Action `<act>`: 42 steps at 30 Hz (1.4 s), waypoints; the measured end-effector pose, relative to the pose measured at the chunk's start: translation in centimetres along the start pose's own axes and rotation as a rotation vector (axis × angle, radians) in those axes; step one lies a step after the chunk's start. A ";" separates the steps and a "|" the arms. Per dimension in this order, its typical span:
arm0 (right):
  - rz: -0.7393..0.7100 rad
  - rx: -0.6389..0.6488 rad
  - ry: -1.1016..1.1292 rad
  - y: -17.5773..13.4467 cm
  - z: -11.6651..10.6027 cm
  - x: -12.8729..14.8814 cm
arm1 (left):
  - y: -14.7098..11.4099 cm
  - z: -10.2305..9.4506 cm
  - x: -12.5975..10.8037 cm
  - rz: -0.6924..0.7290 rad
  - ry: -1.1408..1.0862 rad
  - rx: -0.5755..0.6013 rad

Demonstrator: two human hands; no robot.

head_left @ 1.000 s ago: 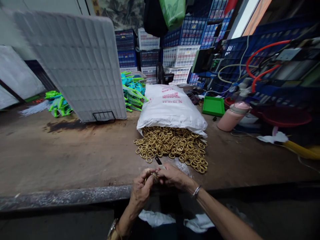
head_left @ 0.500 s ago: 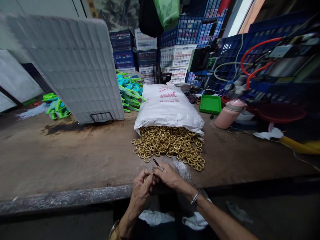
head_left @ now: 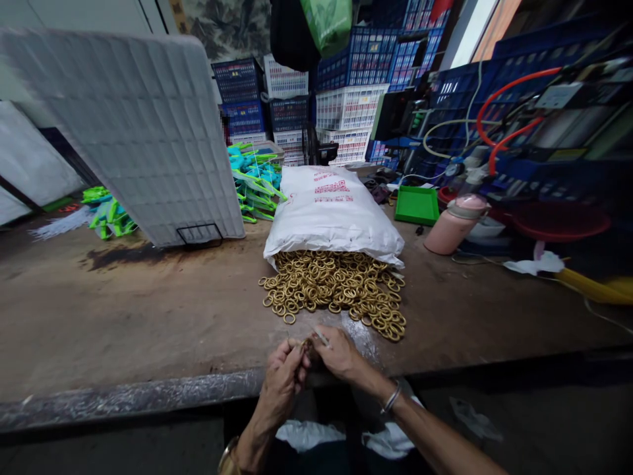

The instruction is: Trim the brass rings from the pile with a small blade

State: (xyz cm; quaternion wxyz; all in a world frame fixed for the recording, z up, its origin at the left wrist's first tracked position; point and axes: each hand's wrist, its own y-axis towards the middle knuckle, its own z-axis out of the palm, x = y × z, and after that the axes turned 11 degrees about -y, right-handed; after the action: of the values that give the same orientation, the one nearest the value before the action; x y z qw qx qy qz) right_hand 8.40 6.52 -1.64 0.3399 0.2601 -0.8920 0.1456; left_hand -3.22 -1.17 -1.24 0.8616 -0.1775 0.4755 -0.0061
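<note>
Close to the table's front edge, my left hand [head_left: 284,369] pinches a gold-coloured ring [head_left: 303,345], partly covered by the fingers. My right hand [head_left: 341,353] is closed around a slim, knife-like metal tool [head_left: 322,338], and its fingertips meet the ring. Most of the tool is hidden in the grip, so its exact kind is unclear. Just beyond both hands lies a heap of gold-coloured rings [head_left: 326,284], spilling from the mouth of a white woven sack [head_left: 333,214] with red print.
On the left a grey ribbed panel [head_left: 133,138] stands upright in a black wire stand [head_left: 200,234]. Green and blue plastic pieces [head_left: 254,181] lie behind it. To the right are a green tray [head_left: 416,205] and a pink bottle [head_left: 455,225]. Stacked crates [head_left: 351,109] fill the back.
The tool has turned in my right hand, and its dark tip no longer shows. My right hand has shifted slightly right; my left hand still pinches the ring.
</note>
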 end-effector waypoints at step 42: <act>-0.171 -0.157 -0.311 1.0 2.1 0.7 | 0.3 -2.4 -1.3 -0.035 -0.287 -0.111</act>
State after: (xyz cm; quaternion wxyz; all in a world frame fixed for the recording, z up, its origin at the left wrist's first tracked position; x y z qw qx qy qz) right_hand 6.25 6.16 -2.74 0.2281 0.3271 -0.9170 0.0043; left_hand -5.96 -1.41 -1.45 0.9093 -0.2320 0.3440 0.0306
